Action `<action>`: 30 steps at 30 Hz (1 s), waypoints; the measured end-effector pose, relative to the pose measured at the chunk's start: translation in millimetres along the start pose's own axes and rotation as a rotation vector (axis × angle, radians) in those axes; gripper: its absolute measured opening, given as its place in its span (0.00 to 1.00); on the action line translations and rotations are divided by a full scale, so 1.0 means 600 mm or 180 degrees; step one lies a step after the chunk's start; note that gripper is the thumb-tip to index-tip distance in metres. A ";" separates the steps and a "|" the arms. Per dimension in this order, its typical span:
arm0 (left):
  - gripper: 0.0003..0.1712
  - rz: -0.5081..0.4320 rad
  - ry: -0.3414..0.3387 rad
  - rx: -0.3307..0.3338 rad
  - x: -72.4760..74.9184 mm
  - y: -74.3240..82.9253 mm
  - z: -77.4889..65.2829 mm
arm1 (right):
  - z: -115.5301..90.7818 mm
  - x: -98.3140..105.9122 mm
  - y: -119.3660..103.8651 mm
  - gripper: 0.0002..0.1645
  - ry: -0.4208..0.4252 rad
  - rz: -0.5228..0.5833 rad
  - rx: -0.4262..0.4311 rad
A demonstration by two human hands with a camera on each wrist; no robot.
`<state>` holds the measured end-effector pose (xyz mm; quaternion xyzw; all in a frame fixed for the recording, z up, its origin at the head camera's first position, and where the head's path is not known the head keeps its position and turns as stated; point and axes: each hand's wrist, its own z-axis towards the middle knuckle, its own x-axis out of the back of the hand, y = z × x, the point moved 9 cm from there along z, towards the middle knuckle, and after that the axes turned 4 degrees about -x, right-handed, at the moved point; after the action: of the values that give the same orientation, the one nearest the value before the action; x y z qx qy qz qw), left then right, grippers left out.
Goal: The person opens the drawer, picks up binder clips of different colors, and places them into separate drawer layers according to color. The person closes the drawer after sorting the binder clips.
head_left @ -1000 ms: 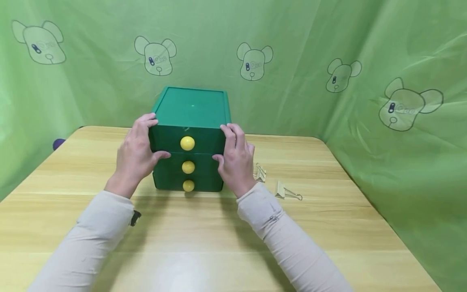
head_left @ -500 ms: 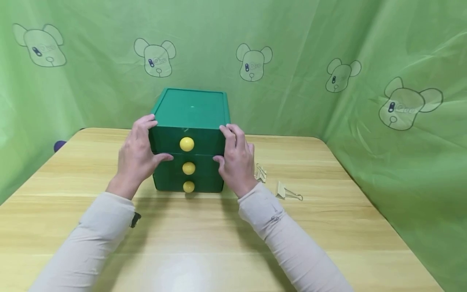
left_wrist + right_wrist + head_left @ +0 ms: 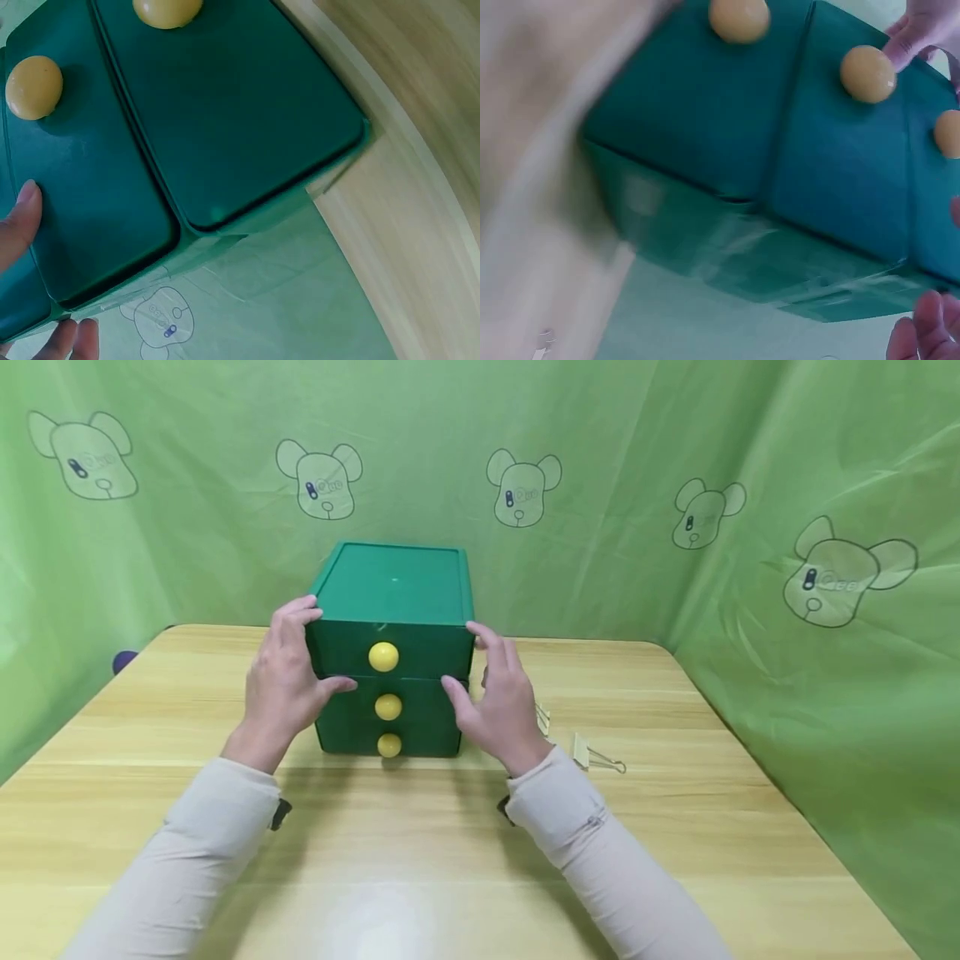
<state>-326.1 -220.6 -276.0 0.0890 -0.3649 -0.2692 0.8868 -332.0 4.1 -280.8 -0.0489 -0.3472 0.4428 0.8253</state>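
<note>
A green drawer cabinet (image 3: 393,581) with three stacked drawers and round yellow knobs (image 3: 383,657) stands on the table; all drawers are pushed in. My left hand (image 3: 283,681) grips its left edge, thumb across the front and fingers on the side. In the left wrist view the left thumb (image 3: 22,223) lies on the drawer fronts. My right hand (image 3: 498,702) is at the right edge, fingers spread and loosened, index fingertip near the top corner and thumb before the front. In the right wrist view the right fingers (image 3: 930,330) appear just off the side.
A binder clip (image 3: 581,750) lies right of the cabinet with its wire handle extended. Another binder clip (image 3: 542,718) is partly hidden behind my right hand. The wooden table (image 3: 420,852) is enclosed by green curtains (image 3: 600,560). Something purple (image 3: 123,661) shows past the left edge.
My right hand has loosened and shifted slightly right, its fingers coming away from the cabinet's edge. The left hand keeps its hold, and the cabinet stays in place.
</note>
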 end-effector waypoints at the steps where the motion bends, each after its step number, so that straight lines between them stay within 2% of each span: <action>1: 0.56 0.0001 0.0007 -0.0001 0.000 0.000 0.000 | -0.007 0.000 0.007 0.38 -0.0005 0.0109 -0.0080; 4: 0.56 0.0010 0.0046 -0.0026 0.003 0.001 0.000 | -0.030 -0.008 0.019 0.29 -0.0090 0.0349 -0.0186; 6: 0.56 0.0009 0.0070 -0.0029 0.004 0.002 0.001 | -0.042 -0.022 0.017 0.19 -0.0306 0.0503 -0.0137; 8: 0.56 -0.0003 0.0082 -0.0026 0.004 0.002 0.003 | -0.051 -0.046 0.010 0.11 -0.0739 0.0608 -0.0028; 10: 0.55 -0.0017 0.0082 -0.0019 0.003 0.001 0.003 | -0.063 -0.076 0.002 0.07 -0.1306 0.0664 0.0076; 14: 0.56 -0.0044 0.0087 -0.0018 -0.001 0.000 0.003 | -0.085 -0.132 -0.001 0.12 -0.2256 0.0437 0.0127; 18: 0.56 -0.0034 0.0087 -0.0008 -0.001 -0.001 0.003 | -0.098 -0.177 0.003 0.23 -0.2852 0.0007 0.0104; 22: 0.56 -0.0002 0.0078 0.0000 -0.001 -0.002 0.002 | -0.105 -0.207 0.004 0.30 -0.3135 -0.0271 0.0207; 30: 0.56 0.0035 0.0055 -0.0050 -0.004 -0.001 0.001 | -0.111 -0.212 -0.005 0.33 -0.3145 -0.0582 0.0387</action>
<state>-327.9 -219.9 -277.3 0.0825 -0.3557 -0.2664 0.8920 -335.8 -79.8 -397.1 0.2452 -0.6727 0.3583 0.5992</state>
